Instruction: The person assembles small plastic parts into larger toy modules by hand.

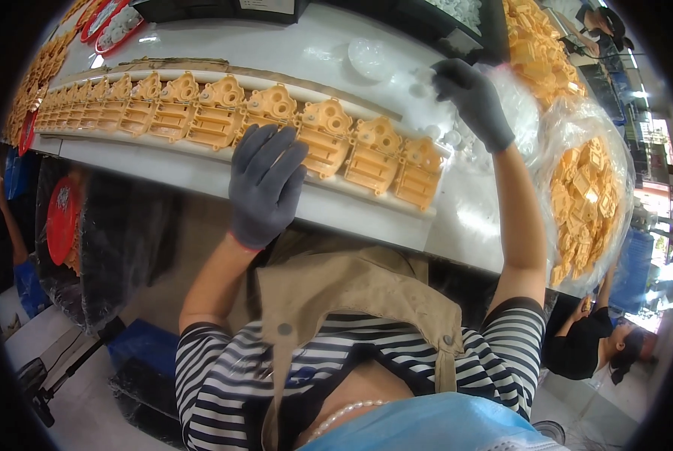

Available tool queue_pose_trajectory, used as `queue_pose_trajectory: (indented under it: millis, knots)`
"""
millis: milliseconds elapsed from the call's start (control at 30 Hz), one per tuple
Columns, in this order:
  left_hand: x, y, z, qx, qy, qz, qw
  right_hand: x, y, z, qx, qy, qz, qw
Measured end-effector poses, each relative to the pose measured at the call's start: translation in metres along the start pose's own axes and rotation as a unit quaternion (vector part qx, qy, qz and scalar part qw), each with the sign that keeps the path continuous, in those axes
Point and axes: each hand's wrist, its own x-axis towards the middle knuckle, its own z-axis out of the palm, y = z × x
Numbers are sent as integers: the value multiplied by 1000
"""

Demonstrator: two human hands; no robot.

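Observation:
A long row of yellow-orange plastic housings (325, 139) lies side by side on the white worktable (456, 225), each with a round-holed upper part and a slotted lower part. My left hand (267, 184), in a grey glove, rests at the near edge of the row with its fingers laid out over one housing. To the far right, my right hand (471, 101), also gloved in grey, reaches over small whitish round parts (450, 137) and clear plastic. Its fingers are bent downward and look apart, and I see nothing held in them.
A clear bag of loose orange parts (586, 207) stands at the right, with another orange heap (543, 56) beyond it. Dark bins (220, 9) line the far side. Red trays (118, 30) sit far left. Other people (603, 349) work at the right; an arm shows at the left.

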Motion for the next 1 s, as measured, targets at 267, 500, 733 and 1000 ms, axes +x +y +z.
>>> queue_pose_trajectory:
  millis: [267, 500, 733, 1000]
  knots:
    - [-7, -13, 4, -52, 36, -13, 998, 56, -6, 29, -347, 14, -218, 912]
    - [-8, -20, 0, -84, 37, -25, 995, 71, -21, 38, -515, -43, -330, 790]
    - [-11, -25, 0, -109, 27, -45, 993, 70, -20, 48, -469, -73, -290, 831]
    - [-9, -19, -2, -99, 42, -38, 993, 53, -18, 50, -240, -40, -64, 968]
